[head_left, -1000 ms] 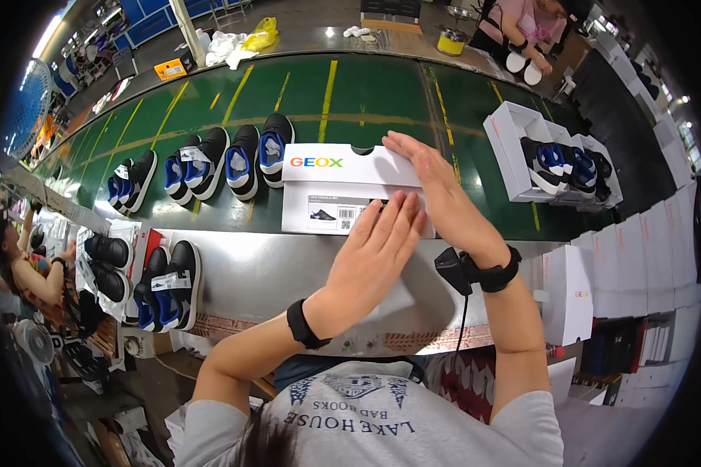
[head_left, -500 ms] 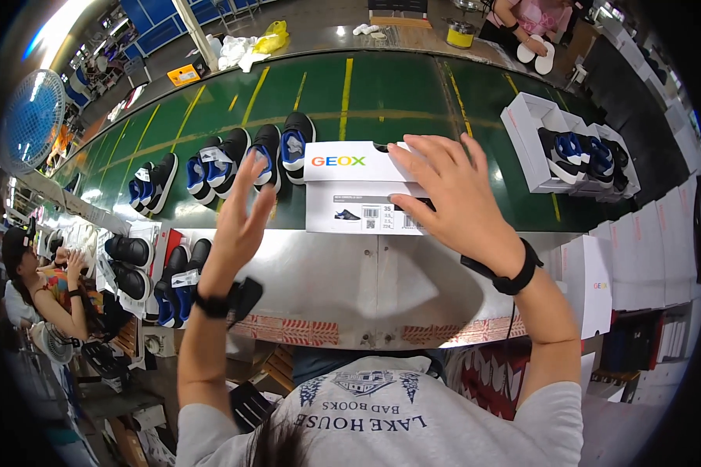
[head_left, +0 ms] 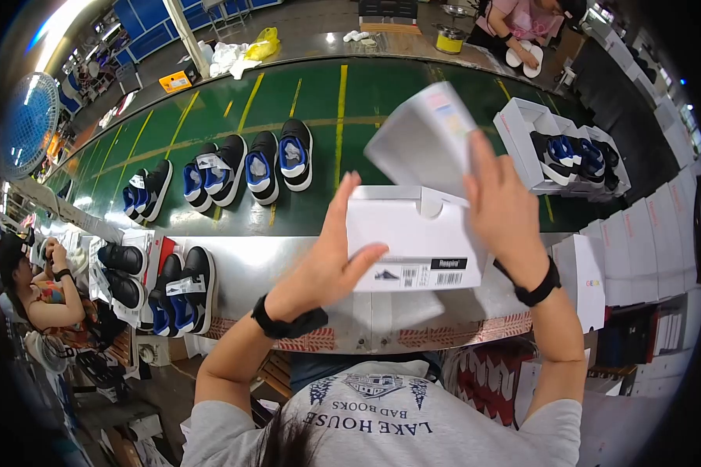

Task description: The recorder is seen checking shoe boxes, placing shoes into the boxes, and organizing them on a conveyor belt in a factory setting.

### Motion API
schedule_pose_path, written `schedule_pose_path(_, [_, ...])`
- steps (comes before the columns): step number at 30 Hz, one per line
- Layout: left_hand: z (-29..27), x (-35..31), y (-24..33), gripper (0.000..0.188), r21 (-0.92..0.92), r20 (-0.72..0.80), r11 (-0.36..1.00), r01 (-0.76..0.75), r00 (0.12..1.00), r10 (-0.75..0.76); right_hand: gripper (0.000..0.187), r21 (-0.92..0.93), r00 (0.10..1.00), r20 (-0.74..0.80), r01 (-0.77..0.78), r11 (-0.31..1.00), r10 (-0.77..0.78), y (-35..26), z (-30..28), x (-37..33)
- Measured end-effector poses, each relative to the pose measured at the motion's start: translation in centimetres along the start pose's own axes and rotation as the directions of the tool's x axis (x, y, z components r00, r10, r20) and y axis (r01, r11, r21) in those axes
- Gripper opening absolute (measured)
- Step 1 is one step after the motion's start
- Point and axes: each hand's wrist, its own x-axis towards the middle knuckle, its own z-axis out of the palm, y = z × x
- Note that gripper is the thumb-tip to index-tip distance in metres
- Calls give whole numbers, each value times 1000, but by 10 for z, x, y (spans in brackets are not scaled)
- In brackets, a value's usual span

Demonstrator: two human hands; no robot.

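Black shoes [head_left: 295,156] on a green belt [head_left: 319,89]

Held: 1 bx [head_left: 401,237], 1 lid [head_left: 422,140]

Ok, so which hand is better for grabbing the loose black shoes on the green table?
Probably the left hand: its fingertips are closer to the nearest black shoe, though it touches the white box. The right hand is farther away and holds the raised lid.
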Motion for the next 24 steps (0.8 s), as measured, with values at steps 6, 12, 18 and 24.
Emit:
schedule_pose_path(6, [-9,-11,12,24,196,132,962,-190,977,166,57,515,652,29,-659,548,757,56,2,-64])
schedule_pose_path(12, [-13,47,-103,23,439,24,872,-219,972,232,45,666,253,704,-559,-493,664,-25,50,-184])
schedule_pose_path(18, [0,48,-164,17,885,-40,454,-98,958,285,24,481,267,871,-295,-826,412,-57,63,-223])
schedule_pose_path(24, [80,8,-103,39,335,106,940,-67,994,33,28,333,160,778,-925,-182,608,0,-1,-227])
